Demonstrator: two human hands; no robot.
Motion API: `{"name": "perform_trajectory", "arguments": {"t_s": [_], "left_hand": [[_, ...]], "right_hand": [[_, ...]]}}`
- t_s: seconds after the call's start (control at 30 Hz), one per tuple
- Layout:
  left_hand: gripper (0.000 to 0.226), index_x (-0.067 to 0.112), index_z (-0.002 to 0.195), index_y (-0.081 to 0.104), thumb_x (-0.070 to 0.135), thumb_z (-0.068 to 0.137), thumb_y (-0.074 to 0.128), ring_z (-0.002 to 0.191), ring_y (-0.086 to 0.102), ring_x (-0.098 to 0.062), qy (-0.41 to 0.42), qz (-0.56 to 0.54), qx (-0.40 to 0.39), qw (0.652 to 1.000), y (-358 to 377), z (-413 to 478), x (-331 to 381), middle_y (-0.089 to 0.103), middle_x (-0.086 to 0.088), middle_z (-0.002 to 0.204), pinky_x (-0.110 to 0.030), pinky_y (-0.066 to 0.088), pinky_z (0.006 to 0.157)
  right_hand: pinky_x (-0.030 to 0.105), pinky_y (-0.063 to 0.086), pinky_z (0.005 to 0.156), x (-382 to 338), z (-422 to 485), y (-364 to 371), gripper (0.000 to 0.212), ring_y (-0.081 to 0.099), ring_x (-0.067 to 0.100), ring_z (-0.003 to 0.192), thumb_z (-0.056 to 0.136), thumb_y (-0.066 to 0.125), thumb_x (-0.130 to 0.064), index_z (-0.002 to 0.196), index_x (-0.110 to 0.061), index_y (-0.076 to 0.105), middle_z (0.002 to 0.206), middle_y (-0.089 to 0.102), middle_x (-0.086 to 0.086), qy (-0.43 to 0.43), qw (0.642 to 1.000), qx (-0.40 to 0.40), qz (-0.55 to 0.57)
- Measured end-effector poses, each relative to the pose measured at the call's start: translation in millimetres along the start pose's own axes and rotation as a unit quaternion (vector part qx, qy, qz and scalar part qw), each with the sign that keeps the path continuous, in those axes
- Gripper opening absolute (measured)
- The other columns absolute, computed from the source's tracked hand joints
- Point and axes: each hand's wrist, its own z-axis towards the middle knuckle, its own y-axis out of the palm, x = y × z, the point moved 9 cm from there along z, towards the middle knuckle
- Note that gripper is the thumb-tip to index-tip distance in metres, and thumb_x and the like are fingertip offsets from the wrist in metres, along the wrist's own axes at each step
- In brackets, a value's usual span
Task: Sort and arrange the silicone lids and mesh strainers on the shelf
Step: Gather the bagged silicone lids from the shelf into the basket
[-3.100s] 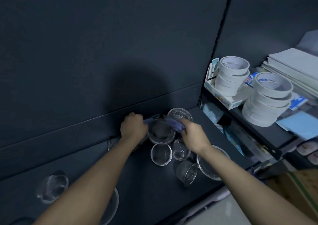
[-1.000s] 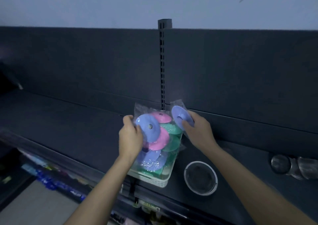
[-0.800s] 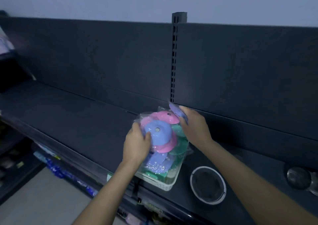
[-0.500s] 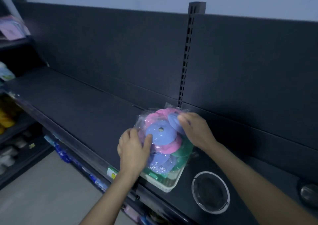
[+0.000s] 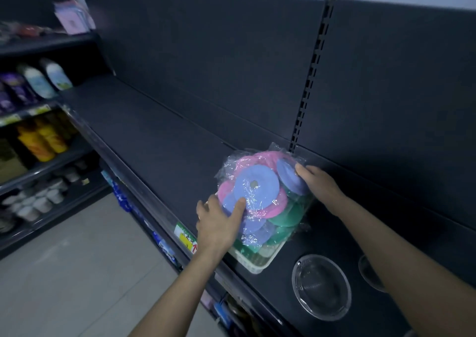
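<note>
A pile of plastic-wrapped silicone lids in blue, pink and green fills a white basket on the dark shelf. My left hand rests on the pile's near left side, its thumb pressing a blue lid. At the pile's far right, my right hand grips a wrapped blue lid set against the others. A round mesh strainer lies flat on the shelf to the right of the basket. A second strainer is half hidden behind my right forearm.
A slotted upright post rises from the back panel behind the basket. A yellow price tag sits on the shelf's front rail. Bottles and small tubs fill the shelves at far left. Pale floor lies below.
The view swung left from the strainers to the basket. Both hands brought wrapped blue lids down onto the pile; my left hand let go and now lies on it.
</note>
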Motion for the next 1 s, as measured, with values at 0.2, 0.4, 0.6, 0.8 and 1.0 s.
{"name": "perform_trajectory", "arguments": {"t_s": [0.2,0.4,0.6,0.8,1.0], "left_hand": [[0.078,0.016,0.144,0.03,0.06,0.083,0.052,0.142,0.021,-0.025,0.028,-0.025,0.021,0.999,-10,14,7,0.007,-0.007,0.157,-0.036,0.028,0.109],[0.067,0.014,0.143,0.035,0.046,0.089,0.057,0.139,0.027,-0.016,0.073,-0.023,0.024,0.997,-28,39,25,0.012,-0.006,0.156,-0.024,0.026,0.096],[0.088,0.022,0.144,0.035,0.074,0.075,0.019,0.146,0.012,-0.021,0.227,0.113,0.06,0.965,-31,27,68,0.018,-0.006,0.158,-0.045,0.017,0.118],[0.074,0.034,0.146,0.031,0.062,0.083,0.005,0.145,0.016,-0.021,0.337,0.268,-0.068,0.9,17,28,83,0.025,0.005,0.156,-0.043,0.016,0.117],[0.049,0.036,0.15,0.013,0.043,0.102,0.021,0.147,0.004,-0.016,0.285,0.356,-0.081,0.886,30,26,68,0.008,0.007,0.16,-0.042,0.005,0.117]], "right_hand": [[0.032,0.042,0.081,14,-2,-4,0.044,0.058,0.027,0.1,0.087,0.049,-0.051,0.105,-0.013,0.062,0.11,0.063,0.009,0.02,1.0,0.009,-0.012],[0.037,0.044,0.095,40,-19,-6,0.067,0.053,0.032,0.112,0.08,0.051,-0.065,0.122,-0.013,0.053,0.122,0.057,0.016,0.067,0.996,0.021,-0.056],[0.038,0.039,0.102,18,-28,-10,0.072,0.049,0.032,0.119,0.072,0.05,-0.072,0.125,-0.025,0.051,0.129,0.051,0.016,0.008,0.996,0.039,-0.076],[0.047,0.033,0.108,-1,-35,15,0.084,0.036,0.031,0.132,0.068,0.029,-0.074,0.143,-0.036,0.032,0.147,0.036,0.006,-0.069,0.982,0.03,-0.175],[0.052,0.032,0.105,1,-39,27,0.079,0.031,0.032,0.132,0.073,0.025,-0.073,0.143,-0.039,0.023,0.15,0.03,0.002,-0.056,0.957,0.06,-0.279]]}}
